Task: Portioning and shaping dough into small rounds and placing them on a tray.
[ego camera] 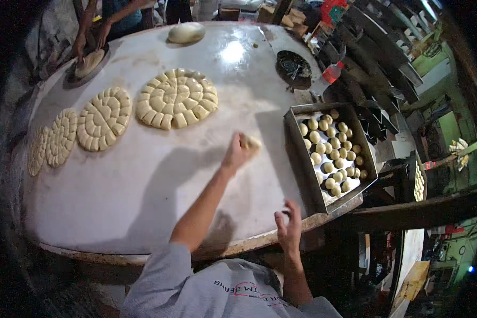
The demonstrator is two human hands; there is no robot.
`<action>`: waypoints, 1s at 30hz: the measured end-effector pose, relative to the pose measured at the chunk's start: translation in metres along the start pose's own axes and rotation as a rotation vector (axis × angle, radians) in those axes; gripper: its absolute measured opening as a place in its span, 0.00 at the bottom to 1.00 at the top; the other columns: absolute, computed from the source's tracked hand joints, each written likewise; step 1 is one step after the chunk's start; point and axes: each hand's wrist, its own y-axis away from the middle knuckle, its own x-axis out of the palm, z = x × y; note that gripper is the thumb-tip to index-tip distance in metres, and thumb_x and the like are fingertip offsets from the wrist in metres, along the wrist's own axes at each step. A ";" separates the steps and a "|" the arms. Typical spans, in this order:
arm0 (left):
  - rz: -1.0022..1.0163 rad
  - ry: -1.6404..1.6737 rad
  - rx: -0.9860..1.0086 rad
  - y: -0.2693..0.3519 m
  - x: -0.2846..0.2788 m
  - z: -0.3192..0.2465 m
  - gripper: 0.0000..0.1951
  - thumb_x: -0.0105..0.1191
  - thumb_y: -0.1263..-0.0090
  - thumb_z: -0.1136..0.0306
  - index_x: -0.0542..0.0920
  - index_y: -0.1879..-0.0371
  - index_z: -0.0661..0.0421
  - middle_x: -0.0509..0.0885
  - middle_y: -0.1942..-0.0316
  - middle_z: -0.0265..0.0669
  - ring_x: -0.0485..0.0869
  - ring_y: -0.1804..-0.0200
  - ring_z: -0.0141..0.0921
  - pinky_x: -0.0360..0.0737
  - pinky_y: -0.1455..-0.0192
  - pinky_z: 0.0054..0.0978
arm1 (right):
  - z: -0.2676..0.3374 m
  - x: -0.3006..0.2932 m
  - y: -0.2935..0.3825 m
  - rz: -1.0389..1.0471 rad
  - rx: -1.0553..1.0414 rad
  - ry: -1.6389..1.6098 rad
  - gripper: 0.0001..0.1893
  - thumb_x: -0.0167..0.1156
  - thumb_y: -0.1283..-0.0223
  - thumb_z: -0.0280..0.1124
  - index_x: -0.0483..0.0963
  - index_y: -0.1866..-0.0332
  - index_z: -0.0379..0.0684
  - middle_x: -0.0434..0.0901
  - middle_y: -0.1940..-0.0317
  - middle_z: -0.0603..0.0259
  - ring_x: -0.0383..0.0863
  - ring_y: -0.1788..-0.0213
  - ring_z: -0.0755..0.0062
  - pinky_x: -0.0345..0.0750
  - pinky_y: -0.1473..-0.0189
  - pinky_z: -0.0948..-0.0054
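My left hand (238, 151) is closed around a lump of dough (252, 144) above the middle of the pale work table (115, 202). Near the table's front edge, my right hand (290, 226) has its fingers apart and bent, with nothing in them. To its upper right stands a deep metal tray (292, 119) holding several round dough balls (334, 154). Beyond my left hand lies a round of cut dough pieces (177, 97); further rounds (104, 119) stretch away to the left.
A smooth dough mass (187, 32) lies near the far edge. A dark round opening or dish (293, 66) is at the far right, beside a bottle with a red label (330, 73). At the far left, another person's hands (88, 45) work at dough in a round pan (83, 79).
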 end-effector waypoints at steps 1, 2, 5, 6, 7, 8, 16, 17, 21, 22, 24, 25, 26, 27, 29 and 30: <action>0.172 0.202 -0.119 0.041 0.006 -0.016 0.22 0.60 0.43 0.72 0.70 0.49 0.56 0.79 0.61 0.39 0.78 0.56 0.33 0.77 0.54 0.32 | 0.005 -0.002 -0.002 -0.093 -0.043 0.067 0.27 0.62 0.48 0.22 0.64 0.40 0.36 0.73 0.49 0.53 0.76 0.52 0.60 0.73 0.51 0.70; 0.281 0.263 -0.143 0.082 0.010 -0.027 0.23 0.61 0.43 0.72 0.70 0.48 0.56 0.79 0.59 0.40 0.78 0.55 0.32 0.77 0.53 0.30 | 0.004 -0.003 0.005 -0.112 -0.062 0.059 0.27 0.62 0.48 0.22 0.64 0.40 0.36 0.73 0.49 0.53 0.76 0.52 0.60 0.73 0.51 0.70; 0.559 0.486 -0.189 0.161 -0.006 -0.012 0.25 0.61 0.43 0.74 0.69 0.45 0.59 0.79 0.58 0.40 0.78 0.53 0.30 0.76 0.47 0.25 | 0.014 0.009 0.020 0.431 0.265 -0.672 0.33 0.62 0.45 0.24 0.57 0.34 0.37 0.69 0.44 0.55 0.72 0.47 0.68 0.71 0.45 0.69; 0.509 0.391 -0.174 0.182 -0.012 -0.011 0.24 0.60 0.42 0.75 0.70 0.45 0.60 0.79 0.57 0.40 0.78 0.53 0.30 0.77 0.47 0.26 | 0.018 0.012 0.029 0.467 0.287 -0.535 0.31 0.62 0.45 0.23 0.59 0.35 0.36 0.70 0.45 0.55 0.72 0.48 0.70 0.72 0.45 0.71; 0.464 0.301 -0.156 0.199 -0.017 -0.010 0.23 0.59 0.42 0.77 0.71 0.46 0.62 0.79 0.57 0.40 0.78 0.53 0.30 0.77 0.47 0.26 | 0.016 0.016 0.043 0.488 0.308 -0.391 0.30 0.63 0.46 0.22 0.61 0.37 0.35 0.71 0.47 0.55 0.73 0.48 0.71 0.72 0.46 0.72; 0.407 0.192 -0.152 0.215 -0.025 -0.004 0.22 0.59 0.42 0.78 0.72 0.47 0.62 0.79 0.58 0.40 0.79 0.54 0.30 0.78 0.49 0.26 | 0.006 0.025 0.064 0.439 0.239 -0.520 0.27 0.61 0.43 0.25 0.64 0.38 0.36 0.75 0.55 0.58 0.74 0.55 0.75 0.73 0.54 0.75; -0.335 0.230 -0.029 0.298 -0.129 0.009 0.16 0.59 0.44 0.77 0.77 0.55 0.59 0.77 0.63 0.34 0.77 0.62 0.28 0.76 0.63 0.22 | -0.012 -0.003 0.119 0.669 0.097 -0.556 0.17 0.58 0.38 0.30 0.73 0.46 0.36 0.81 0.58 0.63 0.78 0.55 0.80 0.75 0.52 0.78; -0.400 0.278 -0.007 0.303 -0.132 0.000 0.16 0.57 0.42 0.77 0.76 0.54 0.59 0.75 0.62 0.35 0.76 0.59 0.30 0.75 0.60 0.24 | -0.011 -0.001 0.111 0.624 -0.009 -0.587 0.16 0.58 0.38 0.31 0.74 0.47 0.37 0.81 0.58 0.63 0.78 0.56 0.80 0.75 0.53 0.78; -0.555 0.380 0.110 0.287 -0.186 0.051 0.14 0.53 0.36 0.71 0.75 0.52 0.57 0.76 0.58 0.36 0.76 0.56 0.33 0.74 0.54 0.31 | -0.004 0.021 0.065 0.416 0.024 -0.426 0.17 0.59 0.40 0.34 0.74 0.48 0.37 0.82 0.63 0.62 0.77 0.63 0.79 0.75 0.60 0.77; -0.580 0.346 0.082 0.280 -0.202 0.060 0.15 0.54 0.37 0.71 0.75 0.51 0.56 0.76 0.57 0.37 0.76 0.56 0.33 0.74 0.54 0.31 | -0.027 0.029 0.053 0.299 0.143 -0.458 0.19 0.58 0.39 0.37 0.73 0.46 0.38 0.80 0.59 0.60 0.77 0.60 0.75 0.75 0.57 0.75; -0.636 0.311 -0.016 0.283 -0.287 0.131 0.16 0.57 0.40 0.71 0.75 0.52 0.55 0.76 0.59 0.37 0.75 0.55 0.34 0.74 0.54 0.31 | -0.054 0.048 0.042 0.201 0.253 -0.496 0.21 0.57 0.38 0.40 0.71 0.44 0.38 0.79 0.56 0.59 0.76 0.56 0.71 0.74 0.55 0.73; -0.704 0.272 -0.107 0.275 -0.317 0.150 0.17 0.59 0.43 0.72 0.75 0.54 0.55 0.76 0.61 0.37 0.74 0.54 0.34 0.75 0.53 0.31 | -0.063 0.057 0.046 0.140 0.012 -0.175 0.23 0.56 0.39 0.42 0.69 0.42 0.41 0.76 0.52 0.57 0.73 0.51 0.67 0.70 0.49 0.68; -0.670 0.260 -0.122 0.266 -0.320 0.143 0.17 0.59 0.43 0.72 0.75 0.54 0.55 0.76 0.61 0.37 0.74 0.54 0.34 0.75 0.53 0.31 | -0.076 0.062 0.048 0.068 -0.210 0.161 0.25 0.55 0.39 0.45 0.68 0.40 0.43 0.72 0.47 0.56 0.70 0.45 0.63 0.66 0.44 0.63; -0.525 -0.510 0.017 0.277 -0.317 0.118 0.16 0.60 0.44 0.72 0.74 0.57 0.55 0.74 0.63 0.37 0.73 0.54 0.34 0.74 0.56 0.31 | -0.084 0.057 0.049 0.054 -0.174 0.174 0.25 0.55 0.39 0.45 0.68 0.40 0.43 0.72 0.47 0.56 0.70 0.45 0.63 0.66 0.44 0.63; -0.306 -1.242 0.193 0.259 -0.334 0.106 0.15 0.62 0.45 0.71 0.74 0.60 0.56 0.73 0.66 0.37 0.71 0.53 0.34 0.74 0.59 0.31 | -0.088 0.036 0.038 0.370 -0.439 0.575 0.25 0.54 0.40 0.47 0.66 0.39 0.49 0.66 0.42 0.54 0.60 0.37 0.57 0.54 0.38 0.56; -0.452 -1.088 0.351 0.241 -0.358 0.108 0.14 0.63 0.46 0.71 0.72 0.65 0.56 0.72 0.68 0.37 0.70 0.54 0.35 0.72 0.61 0.31 | -0.085 0.038 0.020 0.328 -0.401 0.590 0.24 0.55 0.43 0.49 0.68 0.41 0.52 0.67 0.44 0.54 0.60 0.37 0.56 0.51 0.38 0.52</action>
